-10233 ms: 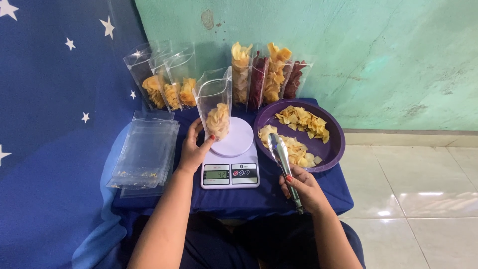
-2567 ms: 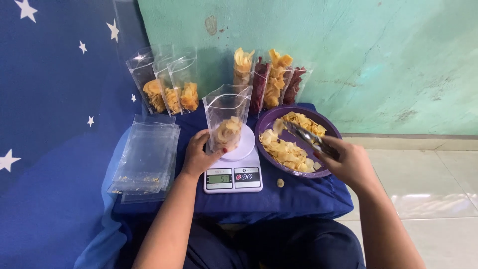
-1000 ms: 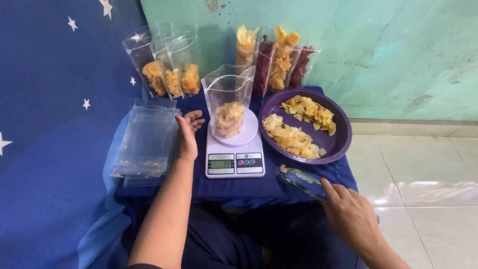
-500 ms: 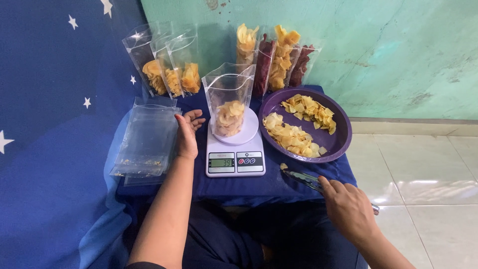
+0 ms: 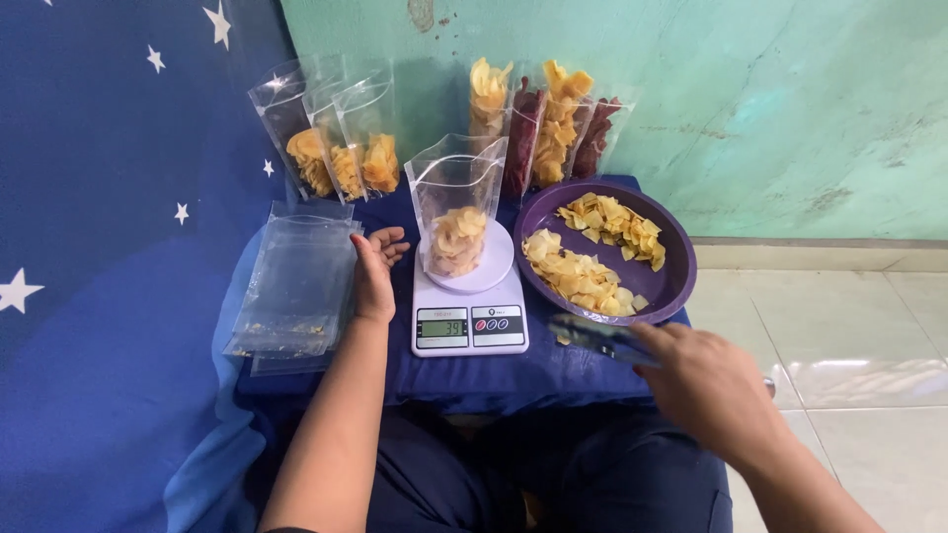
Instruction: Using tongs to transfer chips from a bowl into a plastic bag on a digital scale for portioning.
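The left hand (image 5: pixel 373 268) lies open, at nine o'clock from the scale (image 5: pixel 470 308). A clear bag of chips (image 5: pixel 456 215) stands on the scale. The right hand (image 5: pixel 713 390) grips blurry tongs (image 5: pixel 595 337), maybe metal, at six o'clock from the purple bowl (image 5: pixel 673 286).

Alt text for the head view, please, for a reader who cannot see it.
A clear pouch partly filled with chips stands on a white scale on a blue cushion. The left hand rests open beside a stack of empty bags; the right hand holds tongs near a purple bowl of chips.
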